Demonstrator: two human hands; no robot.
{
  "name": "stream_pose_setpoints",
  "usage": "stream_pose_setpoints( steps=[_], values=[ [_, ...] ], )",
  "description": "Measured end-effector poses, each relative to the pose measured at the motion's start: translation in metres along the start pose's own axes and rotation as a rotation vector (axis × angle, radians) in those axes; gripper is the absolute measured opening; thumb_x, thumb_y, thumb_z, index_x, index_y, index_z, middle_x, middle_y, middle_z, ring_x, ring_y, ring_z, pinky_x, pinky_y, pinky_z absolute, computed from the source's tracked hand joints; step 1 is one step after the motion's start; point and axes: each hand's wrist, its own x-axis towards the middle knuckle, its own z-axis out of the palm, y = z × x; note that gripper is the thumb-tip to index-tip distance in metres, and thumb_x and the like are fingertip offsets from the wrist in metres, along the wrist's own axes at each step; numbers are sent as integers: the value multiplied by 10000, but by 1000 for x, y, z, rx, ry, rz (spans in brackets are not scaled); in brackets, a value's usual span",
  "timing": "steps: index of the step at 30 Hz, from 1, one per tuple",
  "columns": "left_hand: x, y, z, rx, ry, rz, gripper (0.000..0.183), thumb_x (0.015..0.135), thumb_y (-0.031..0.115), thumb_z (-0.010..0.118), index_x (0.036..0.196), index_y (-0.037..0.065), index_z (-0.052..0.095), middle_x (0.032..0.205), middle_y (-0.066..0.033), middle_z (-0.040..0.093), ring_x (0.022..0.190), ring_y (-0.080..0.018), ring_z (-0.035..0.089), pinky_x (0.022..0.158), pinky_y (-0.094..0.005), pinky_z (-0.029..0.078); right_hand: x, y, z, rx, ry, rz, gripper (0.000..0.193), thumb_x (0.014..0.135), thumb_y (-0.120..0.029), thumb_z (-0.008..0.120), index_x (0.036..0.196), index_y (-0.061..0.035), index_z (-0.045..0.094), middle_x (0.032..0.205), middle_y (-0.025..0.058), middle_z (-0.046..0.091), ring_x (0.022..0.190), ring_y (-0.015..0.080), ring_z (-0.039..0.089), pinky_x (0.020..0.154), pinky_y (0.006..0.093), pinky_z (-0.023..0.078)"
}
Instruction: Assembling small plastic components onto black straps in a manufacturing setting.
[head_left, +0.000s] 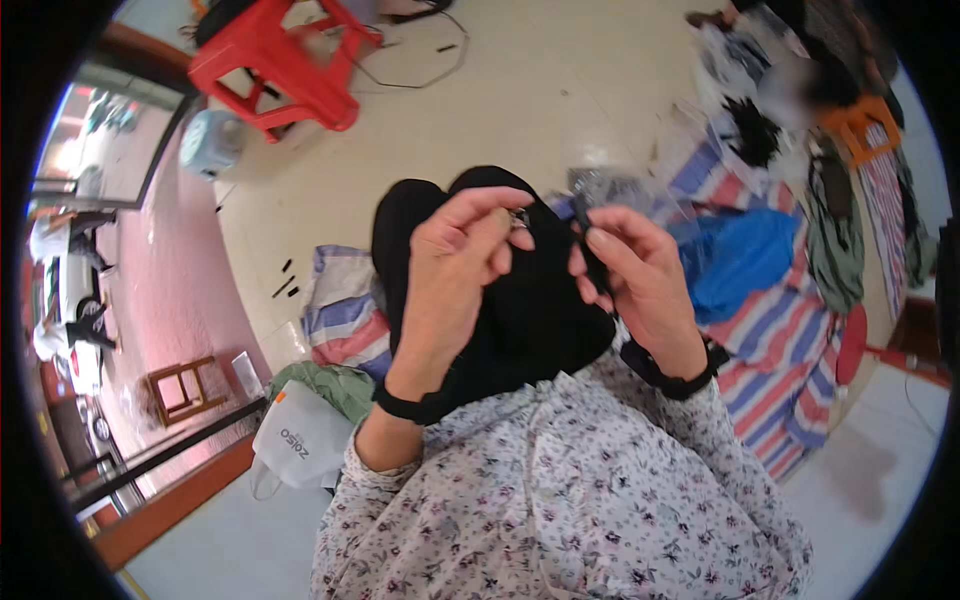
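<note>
Above my lap, my left hand (462, 255) pinches a small shiny metal piece (520, 217) between thumb and fingertips; its exact kind is too small to make out. A short way to the right, my right hand (640, 268) is closed on a narrow black strip (581, 212), which slants down past the fingers. The two hands are apart, and the metal piece and the strip do not touch. Beneath both hands are my black trousers (520, 320).
Striped woven sheeting (760, 350) covers the floor at right, with a blue plastic bag (745, 260) on it. Far left stands a red stool (280, 60) near a pale blue container (211, 143). A white bag (300, 440) lies at left. Another person sits far right.
</note>
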Motion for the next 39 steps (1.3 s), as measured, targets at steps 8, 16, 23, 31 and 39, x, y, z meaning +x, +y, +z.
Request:
stream_pose_setpoints(
  steps=[8, 16, 23, 31, 39],
  values=[
    [11, -20, 7, 29, -33, -64, 203, 938, 69, 530, 1090, -14, 635, 811, -48, 622, 543, 2, 398, 486, -136, 286, 5, 9, -12, 56, -53, -70, 187, 948, -104, 564, 1097, 10, 572, 807, 87, 663, 593, 109, 601, 450, 184, 407],
    [4, -26, 17, 342, -41, -2, 155, 894, 62, 527, 945, 8, 663, 721, -25, 623, 528, -17, 413, 460, -177, 292, -5, 2, -11, -204, 9, 37, 157, 929, -132, 586, 1036, -18, 578, 720, 55, 649, 478, 82, 560, 414, 200, 399],
    [-12, -45, -9, 326, -50, -47, 145, 886, 49, 532, 884, -13, 663, 719, -37, 633, 520, -24, 420, 465, -183, 297, -5, 21, -12, -160, -161, 113, 122, 919, -99, 617, 985, 1, 597, 623, -47, 518, 475, 32, 471, 421, 189, 372],
    [-17, -27, -5, 546, -138, -91, 149, 881, 91, 580, 828, -7, 679, 684, -2, 624, 551, -26, 459, 496, -192, 327, 0, 9, -9, -258, -248, 150, 118, 929, -106, 596, 982, -11, 551, 595, -57, 462, 465, 27, 414, 419, 194, 344],
    [-25, -38, -4, 501, -94, -45, 155, 874, 119, 629, 799, -3, 687, 662, 14, 617, 602, -22, 516, 543, -183, 370, -3, 17, -14, -323, -369, 37, 187, 860, -48, 682, 1010, -28, 573, 742, -31, 552, 624, 31, 523, 534, 175, 444]
  ],
)
